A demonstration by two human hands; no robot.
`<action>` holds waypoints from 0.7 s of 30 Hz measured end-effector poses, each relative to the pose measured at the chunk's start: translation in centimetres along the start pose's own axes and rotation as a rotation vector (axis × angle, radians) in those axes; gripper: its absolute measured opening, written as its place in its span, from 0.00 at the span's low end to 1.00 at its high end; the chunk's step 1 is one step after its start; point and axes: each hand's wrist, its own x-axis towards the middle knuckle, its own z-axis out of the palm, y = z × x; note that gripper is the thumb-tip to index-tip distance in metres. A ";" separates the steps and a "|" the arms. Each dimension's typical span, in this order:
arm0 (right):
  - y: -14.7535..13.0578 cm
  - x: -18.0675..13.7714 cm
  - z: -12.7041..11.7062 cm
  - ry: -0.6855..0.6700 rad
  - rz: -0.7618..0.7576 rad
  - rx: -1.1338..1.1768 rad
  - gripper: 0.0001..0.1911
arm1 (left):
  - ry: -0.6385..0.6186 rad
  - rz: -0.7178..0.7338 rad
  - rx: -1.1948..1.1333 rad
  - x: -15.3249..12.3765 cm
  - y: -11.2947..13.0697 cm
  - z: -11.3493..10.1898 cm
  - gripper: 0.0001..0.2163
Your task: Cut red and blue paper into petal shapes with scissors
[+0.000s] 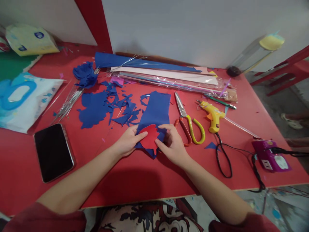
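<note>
A red petal-shaped cutout (150, 138) lies on a strip of blue paper (155, 112) in the middle of the red table (135, 180). My left hand (127, 141) pinches the left edge of the cutout and blue paper, fingers closed. From the other side, my right hand (172, 145) presses its fingertips on the cutout's right edge and the blue paper. Both hands hold the cutout flat against the blue strip.
Scissors (189, 124) with red and yellow handles lie just right of my hands. A yellow glue gun (212, 116), its cord and a purple power strip (270, 156) are farther right. Blue scraps (113, 108), a phone (53, 151), wires and paper rolls (166, 75) surround them.
</note>
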 end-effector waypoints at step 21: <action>1.8 2.3 -3.1 0.234 -0.208 -0.094 0.36 | -0.096 -0.012 0.137 -0.2 -0.1 -0.4 0.15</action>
